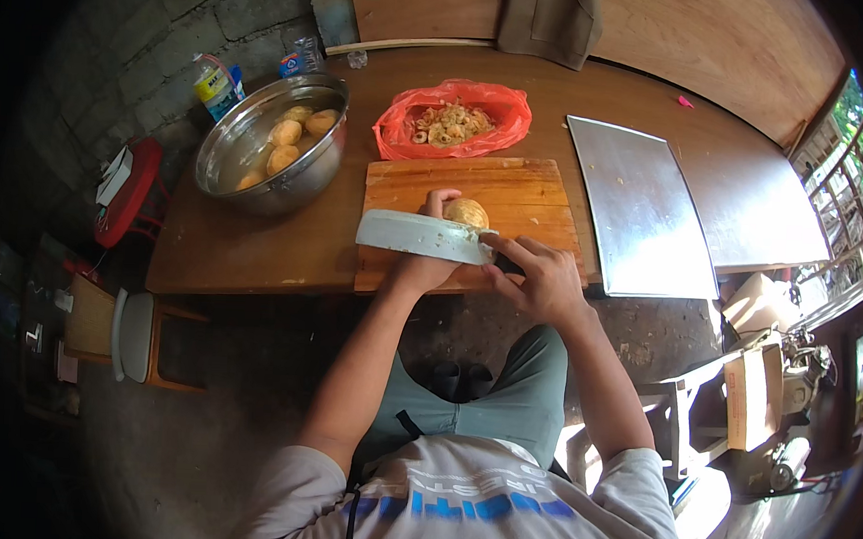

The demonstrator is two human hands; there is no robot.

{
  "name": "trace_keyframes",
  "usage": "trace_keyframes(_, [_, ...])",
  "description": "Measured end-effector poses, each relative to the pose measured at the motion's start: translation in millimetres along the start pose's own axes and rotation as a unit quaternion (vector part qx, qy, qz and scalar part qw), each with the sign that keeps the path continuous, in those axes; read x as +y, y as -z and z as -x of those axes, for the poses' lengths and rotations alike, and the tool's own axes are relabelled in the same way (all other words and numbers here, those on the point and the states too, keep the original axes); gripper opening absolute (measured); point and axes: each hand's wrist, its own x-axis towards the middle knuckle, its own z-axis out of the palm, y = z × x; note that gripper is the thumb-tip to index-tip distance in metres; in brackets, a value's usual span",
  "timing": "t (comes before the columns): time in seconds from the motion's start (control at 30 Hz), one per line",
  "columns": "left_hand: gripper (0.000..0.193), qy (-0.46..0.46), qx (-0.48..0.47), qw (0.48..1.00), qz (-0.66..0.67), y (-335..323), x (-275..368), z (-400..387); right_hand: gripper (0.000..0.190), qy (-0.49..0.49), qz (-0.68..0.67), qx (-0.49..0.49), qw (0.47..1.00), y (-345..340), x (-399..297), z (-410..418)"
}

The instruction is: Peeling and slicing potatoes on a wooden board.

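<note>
A cleaver (422,235) with a broad, pale metal blade lies across the view, its blade pointing left. My right hand (539,274) is closed around its dark handle, with the index finger stretched along the blade's base. Small pale scraps cling to the blade near that finger. My left hand (431,271) is partly hidden beneath the blade; its fingers curl around the left side of a round yellowish fruit or root vegetable (467,212). Both hands are over a wooden cutting board (471,179) at the table's front edge. The blade hides the near side of the round piece.
A steel basin (270,201) of water with several round pieces stands left. Behind the board, a red plastic bag (506,139) holds peelings or scraps. A metal sheet (647,214) lies right on the wooden table (258,276). A bottle (214,90) stands behind the basin.
</note>
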Motion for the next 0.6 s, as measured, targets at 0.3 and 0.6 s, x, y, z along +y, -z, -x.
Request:
trace_keyframes(0.3, [0.064, -0.035, 0.05, 0.998, -0.017, 13.9, -10.9, -11.8, 0.043, -0.023, -0.06, 0.005, 0.998, -21.4, 4.4, -17.6])
trace_keyframes(0.6, [0.062, -0.061, 0.005, 0.998, -0.022, 22.3, -14.7, -15.0, 0.043, -0.013, -0.08, 0.037, 0.996, -28.9, 0.2, -19.9])
